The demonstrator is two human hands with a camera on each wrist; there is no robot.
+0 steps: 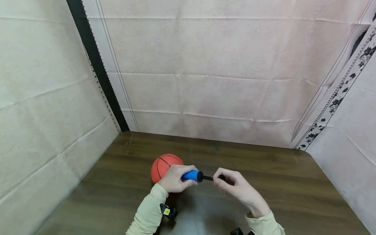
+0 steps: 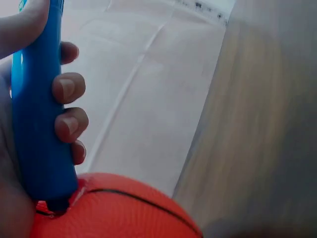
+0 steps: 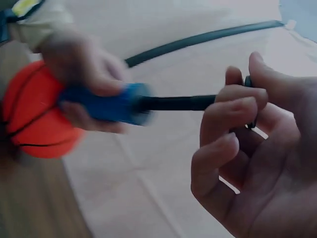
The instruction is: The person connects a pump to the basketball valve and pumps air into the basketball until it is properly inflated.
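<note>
My left hand (image 1: 175, 179) grips the blue barrel of a hand pump (image 1: 191, 176), with its fingers wrapped around it in the left wrist view. The pump's lower end meets an orange-red toy basketball (image 1: 163, 165) with black lines. Whether a needle sits inside the ball is hidden. From the barrel's other end a black rod (image 3: 173, 103) stands partly drawn out. At its end my right hand (image 1: 236, 186) holds the black handle (image 1: 222, 177) between curled fingers and thumb. The pump lies roughly sideways, with the ball on the left.
Beneath the hands is a brown wood-grain table (image 1: 279, 182). Pale creased cloth (image 1: 205, 65) hangs behind it and on both sides. A black strip (image 1: 100, 65) runs down the left corner, and a floral border (image 1: 337, 94) down the right.
</note>
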